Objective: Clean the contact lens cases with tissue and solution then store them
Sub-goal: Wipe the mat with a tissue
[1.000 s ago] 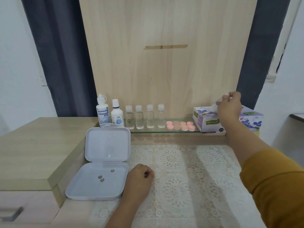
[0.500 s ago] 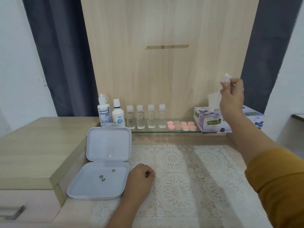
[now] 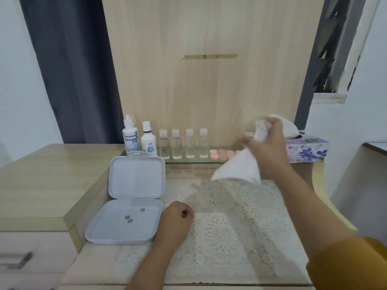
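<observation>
Gripping a soft, crumpled white tissue, the right hand hangs at centre right of the frame, the sheet trailing below and left of its fingers over a lace mat. Behind it, small round pink lens cases line a glass shelf beside a floral tissue box. At lower centre, the left hand rests curled and empty next to an open grey plastic case.

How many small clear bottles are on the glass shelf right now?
4. The clear bottles stand in a row right of the two white solution bottles: at and. None looks hidden.
</observation>
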Tool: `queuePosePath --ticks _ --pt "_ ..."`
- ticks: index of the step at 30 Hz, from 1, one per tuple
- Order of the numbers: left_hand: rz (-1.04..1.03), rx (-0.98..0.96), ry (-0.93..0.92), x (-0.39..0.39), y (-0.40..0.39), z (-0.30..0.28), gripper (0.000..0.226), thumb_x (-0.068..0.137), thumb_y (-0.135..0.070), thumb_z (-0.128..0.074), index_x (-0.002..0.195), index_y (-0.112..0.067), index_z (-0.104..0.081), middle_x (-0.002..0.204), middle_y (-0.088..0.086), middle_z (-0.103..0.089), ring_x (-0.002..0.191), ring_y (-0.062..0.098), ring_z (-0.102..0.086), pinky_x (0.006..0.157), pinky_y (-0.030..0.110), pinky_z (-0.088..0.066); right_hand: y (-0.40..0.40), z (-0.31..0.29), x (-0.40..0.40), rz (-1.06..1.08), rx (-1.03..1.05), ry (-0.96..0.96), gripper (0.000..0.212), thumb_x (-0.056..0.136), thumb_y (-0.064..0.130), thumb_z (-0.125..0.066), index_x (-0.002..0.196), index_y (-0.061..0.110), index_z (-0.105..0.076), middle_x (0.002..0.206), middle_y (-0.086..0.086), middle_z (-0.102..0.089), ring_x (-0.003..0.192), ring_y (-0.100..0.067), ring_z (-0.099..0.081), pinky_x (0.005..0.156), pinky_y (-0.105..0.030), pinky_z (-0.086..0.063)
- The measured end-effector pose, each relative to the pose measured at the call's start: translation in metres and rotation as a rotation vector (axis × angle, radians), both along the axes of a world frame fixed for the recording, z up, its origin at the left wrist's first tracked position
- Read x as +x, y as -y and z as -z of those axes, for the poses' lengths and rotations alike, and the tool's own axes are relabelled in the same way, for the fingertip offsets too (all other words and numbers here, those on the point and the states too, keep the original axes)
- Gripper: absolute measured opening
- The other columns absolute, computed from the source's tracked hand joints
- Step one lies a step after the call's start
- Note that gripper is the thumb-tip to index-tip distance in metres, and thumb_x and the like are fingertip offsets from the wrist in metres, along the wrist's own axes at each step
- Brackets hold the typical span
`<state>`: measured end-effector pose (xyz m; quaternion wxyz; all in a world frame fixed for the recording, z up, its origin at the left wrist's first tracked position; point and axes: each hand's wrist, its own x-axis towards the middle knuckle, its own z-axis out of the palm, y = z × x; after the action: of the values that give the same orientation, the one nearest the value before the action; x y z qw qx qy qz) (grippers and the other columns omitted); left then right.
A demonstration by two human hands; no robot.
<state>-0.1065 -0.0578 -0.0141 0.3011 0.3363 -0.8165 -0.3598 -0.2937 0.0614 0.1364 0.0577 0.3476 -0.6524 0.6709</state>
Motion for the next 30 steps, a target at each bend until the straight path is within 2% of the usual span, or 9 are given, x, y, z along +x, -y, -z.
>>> queuePosePath --ticks 4,7,11,15,18,22,26,28,30 --pt "0.017 0.009 0.006 0.001 -0.002 -0.002 0.022 0.089 -0.013 -0.059 0.071 -0.026 -0.061 0.09 -0.007 -0.06 0.082 0.004 -0.056 0.072 0.015 -0.042 0.001 0.064 0.019 -0.032 0.306 -0.17 0.035 0.088 -0.003 -0.059 0.114 0.019 -0.053 0.112 0.004 -0.051 0.092 -0.011 -0.05 0.075 -0.019 -0.043" --pt "0.017 0.004 0.019 0.003 -0.003 -0.003 0.02 0.089 -0.013 -0.058 0.072 -0.025 -0.061 0.091 -0.005 -0.06 0.084 0.007 -0.056 0.075 0.02 -0.044 -0.003 0.114 0.018 0.025 0.525 -0.444 0.028 0.087 -0.012 -0.051 0.103 0.006 -0.065 0.1 0.0 -0.047 0.093 -0.02 -0.052 0.071 -0.018 -0.035" --pt "0.016 -0.001 0.019 0.003 -0.003 -0.003 0.017 0.087 -0.011 -0.058 0.075 -0.02 -0.063 0.092 -0.004 -0.061 0.086 0.013 -0.058 0.081 0.026 -0.047 -0.016 0.138 0.02 0.074 0.74 -0.528 0.032 0.089 -0.004 -0.053 0.115 0.006 -0.067 0.114 -0.006 -0.058 0.108 -0.021 -0.053 0.09 -0.029 -0.043" --pt "0.017 -0.004 0.013 0.003 -0.002 -0.002 0.016 0.087 -0.011 -0.058 0.074 -0.019 -0.063 0.091 -0.003 -0.062 0.085 0.014 -0.058 0.081 0.029 -0.048 -0.026 0.129 0.055 -0.085 0.761 -0.518 0.045 0.1 0.011 -0.039 0.144 0.016 -0.043 0.153 0.001 -0.035 0.141 -0.015 -0.029 0.115 -0.024 -0.019" --pt "0.014 -0.014 0.003 0.003 -0.003 -0.002 0.018 0.087 -0.012 -0.059 0.073 -0.022 -0.062 0.09 -0.004 -0.062 0.084 0.012 -0.058 0.081 0.028 -0.048 -0.033 0.125 0.083 -0.364 0.879 -0.569 0.053 0.105 0.036 -0.029 0.154 0.02 -0.017 0.16 0.012 -0.004 0.145 0.001 0.002 0.114 -0.017 0.008" --pt "0.017 -0.026 0.002 0.004 -0.003 -0.002 0.013 0.088 -0.015 -0.06 0.076 -0.02 -0.064 0.09 -0.003 -0.063 0.084 0.012 -0.058 0.081 0.027 -0.047 -0.032 0.137 0.093 -0.418 1.111 -0.629 0.056 0.104 0.031 -0.016 0.153 0.017 0.007 0.158 0.008 0.02 0.142 0.0 0.023 0.113 -0.026 0.021" --pt "0.016 -0.007 -0.007 0.005 -0.004 -0.001 0.012 0.088 -0.014 -0.059 0.078 -0.018 -0.065 0.092 -0.002 -0.063 0.086 0.013 -0.058 0.083 0.028 -0.048 -0.023 0.152 0.077 -0.248 0.901 -0.563 0.05 0.1 0.013 -0.036 0.15 0.014 -0.031 0.159 0.002 -0.02 0.147 -0.011 -0.012 0.116 -0.019 -0.004" --pt "0.021 -0.001 -0.01 0.005 -0.003 -0.001 0.013 0.088 -0.013 -0.059 0.077 -0.018 -0.065 0.092 -0.003 -0.063 0.086 0.012 -0.058 0.082 0.026 -0.048 -0.023 0.155 0.066 -0.03 0.764 -0.574 0.033 0.094 0.011 -0.052 0.125 0.016 -0.063 0.129 0.002 -0.053 0.122 -0.017 -0.046 0.099 -0.018 -0.034" --pt "0.024 -0.002 -0.009 0.005 -0.003 -0.001 0.014 0.089 -0.013 -0.059 0.078 -0.018 -0.065 0.093 -0.004 -0.062 0.085 0.011 -0.058 0.081 0.025 -0.048 -0.028 0.153 0.055 0.167 0.759 -0.552 0.018 0.09 0.012 -0.058 0.097 0.015 -0.074 0.099 0.002 -0.062 0.093 -0.015 -0.055 0.072 -0.022 -0.042"
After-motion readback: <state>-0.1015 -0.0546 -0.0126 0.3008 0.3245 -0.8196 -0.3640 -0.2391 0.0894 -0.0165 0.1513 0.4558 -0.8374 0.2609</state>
